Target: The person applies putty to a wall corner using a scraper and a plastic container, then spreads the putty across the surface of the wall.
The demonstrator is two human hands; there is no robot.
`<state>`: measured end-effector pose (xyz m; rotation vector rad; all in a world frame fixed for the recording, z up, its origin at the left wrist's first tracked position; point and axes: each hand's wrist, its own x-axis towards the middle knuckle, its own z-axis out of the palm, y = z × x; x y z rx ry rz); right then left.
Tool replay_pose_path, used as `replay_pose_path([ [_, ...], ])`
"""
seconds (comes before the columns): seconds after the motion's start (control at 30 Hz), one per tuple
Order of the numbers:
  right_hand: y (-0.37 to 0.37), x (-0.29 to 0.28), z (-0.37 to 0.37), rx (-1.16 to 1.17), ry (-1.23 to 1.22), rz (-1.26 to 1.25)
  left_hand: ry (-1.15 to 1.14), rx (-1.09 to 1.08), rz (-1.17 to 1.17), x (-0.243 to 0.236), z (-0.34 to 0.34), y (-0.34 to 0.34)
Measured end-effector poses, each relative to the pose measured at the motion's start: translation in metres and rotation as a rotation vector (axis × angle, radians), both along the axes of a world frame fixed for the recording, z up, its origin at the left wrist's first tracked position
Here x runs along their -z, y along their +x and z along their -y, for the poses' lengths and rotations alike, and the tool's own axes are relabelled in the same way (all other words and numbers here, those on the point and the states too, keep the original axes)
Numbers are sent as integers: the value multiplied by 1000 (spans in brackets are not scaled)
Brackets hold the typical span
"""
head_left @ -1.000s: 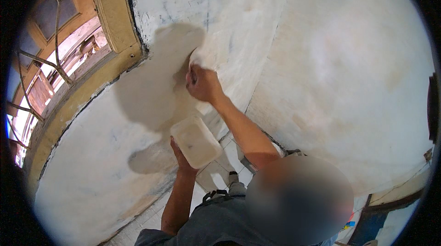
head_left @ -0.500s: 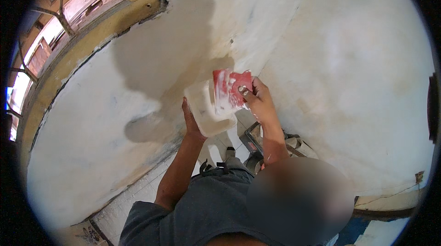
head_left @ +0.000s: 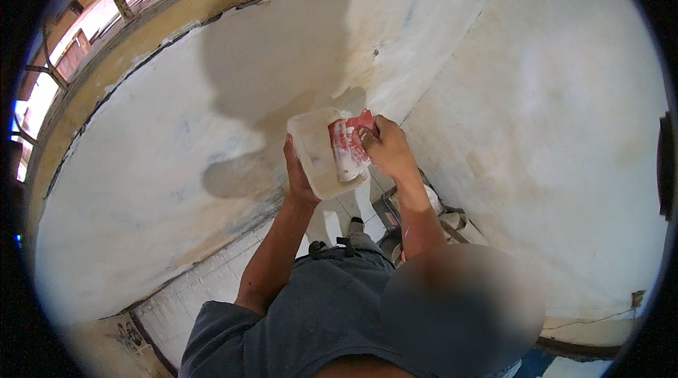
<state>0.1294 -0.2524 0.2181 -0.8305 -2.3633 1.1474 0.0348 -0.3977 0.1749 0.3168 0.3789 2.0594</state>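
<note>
My left hand (head_left: 299, 179) is closed round the left side of a translucent white plastic tub (head_left: 309, 139), which is tilted so that I look into it. Pale residue coats the inside of the tub. In my right hand (head_left: 390, 150) is a red putty spreader (head_left: 342, 139), pinched at its right end between thumb and fingers. White paste is smeared over its face, thickest along the lower part. The spreader lies over the right part of the tub's opening, its lower end close to the rim; whether it touches is hard to tell.
A pale, patchy wall (head_left: 155, 138) curves round ahead and to the left, meeting another wall (head_left: 551, 131) at a corner. A yellowish window frame (head_left: 92, 95) with metal bars is at upper left. Below are white floor tiles (head_left: 212, 275) and a dark crate (head_left: 390, 207) with things in it.
My right hand has turned the spreader so its red face looks narrower and more upright, and its lower end has dropped slightly. The tub stays in my left hand. The whole view has shifted slightly.
</note>
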Motion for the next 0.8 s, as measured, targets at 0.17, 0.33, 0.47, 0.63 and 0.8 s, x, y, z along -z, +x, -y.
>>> replay_pose_path([
  [0.17, -9, 19, 4, -96, -37, -167, -1, -6, 236, 13, -5, -2],
  [0.33, -17, 20, 14, -166, -11, -224, 9, -5, 10, 13, -8, -2],
  [0.47, -16, 18, 19, -201, -62, -168, 37, -25, 83, 18, -7, -3],
  [0.63, -16, 37, 15, -255, -141, -272, -60, -64, -10, 16, -11, -2],
  [0.8, -7, 38, 6, -223, -578, -400, -11, 52, 4, 19, -16, -4],
])
